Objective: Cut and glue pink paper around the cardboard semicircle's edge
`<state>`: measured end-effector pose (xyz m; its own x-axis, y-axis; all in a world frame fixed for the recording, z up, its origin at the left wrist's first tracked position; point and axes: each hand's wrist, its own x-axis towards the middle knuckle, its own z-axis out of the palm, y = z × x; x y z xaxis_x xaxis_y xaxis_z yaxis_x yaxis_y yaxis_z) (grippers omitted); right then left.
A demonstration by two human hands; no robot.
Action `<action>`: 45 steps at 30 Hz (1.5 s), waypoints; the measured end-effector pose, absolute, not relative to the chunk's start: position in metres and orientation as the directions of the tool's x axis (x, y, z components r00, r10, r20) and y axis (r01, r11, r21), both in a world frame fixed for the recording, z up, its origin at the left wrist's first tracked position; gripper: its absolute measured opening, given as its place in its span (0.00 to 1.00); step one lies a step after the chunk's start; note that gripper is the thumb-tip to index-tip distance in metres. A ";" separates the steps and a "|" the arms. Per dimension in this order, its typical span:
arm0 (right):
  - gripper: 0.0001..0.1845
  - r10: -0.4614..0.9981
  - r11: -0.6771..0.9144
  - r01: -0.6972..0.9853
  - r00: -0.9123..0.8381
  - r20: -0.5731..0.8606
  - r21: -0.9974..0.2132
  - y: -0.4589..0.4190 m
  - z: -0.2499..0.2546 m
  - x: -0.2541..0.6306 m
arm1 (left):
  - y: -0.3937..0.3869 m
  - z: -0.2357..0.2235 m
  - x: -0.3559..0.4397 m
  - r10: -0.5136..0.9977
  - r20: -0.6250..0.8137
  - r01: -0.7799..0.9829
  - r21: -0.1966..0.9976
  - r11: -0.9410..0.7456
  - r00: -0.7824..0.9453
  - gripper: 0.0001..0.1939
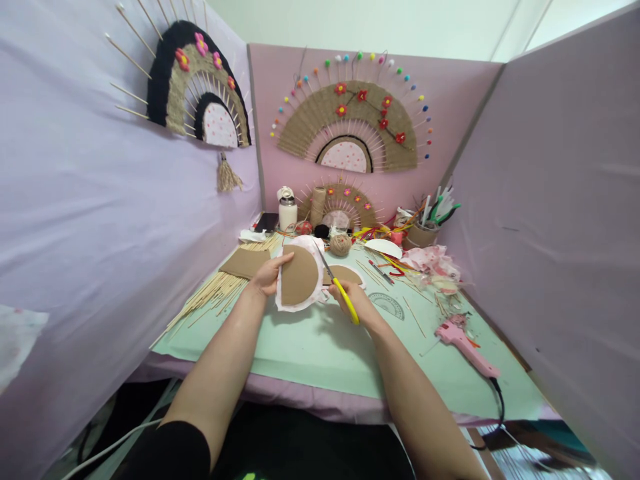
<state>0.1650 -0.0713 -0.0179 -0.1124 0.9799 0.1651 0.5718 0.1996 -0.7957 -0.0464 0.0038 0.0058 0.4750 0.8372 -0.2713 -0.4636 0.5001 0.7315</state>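
My left hand grips the left edge of a brown cardboard half-disc backed with pale pink-white fabric, holding it upright above the green mat. My right hand is closed around yellow-handled scissors, whose blades point up along the right edge of the half-disc. A second cardboard half-disc lies flat on the mat just behind the scissors.
A heap of bamboo skewers and a brown cardboard sheet lie at the left. A pink glue gun rests at the right. Twine ball, bottle, pen cup and floral fabric crowd the back. Fan crafts hang on the walls.
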 end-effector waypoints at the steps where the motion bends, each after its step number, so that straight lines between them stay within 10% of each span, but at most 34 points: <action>1: 0.23 0.980 0.198 0.570 -0.112 0.163 -0.798 -0.071 -0.018 0.165 | 0.004 0.006 -0.046 0.838 -0.269 -0.465 0.731 0.499 0.475 0.15; 45: 0.22 0.955 0.259 0.582 -0.274 0.113 -0.771 -0.077 -0.010 0.180 | 0.002 -0.003 -0.045 0.835 -0.088 -0.295 0.911 0.288 0.543 0.19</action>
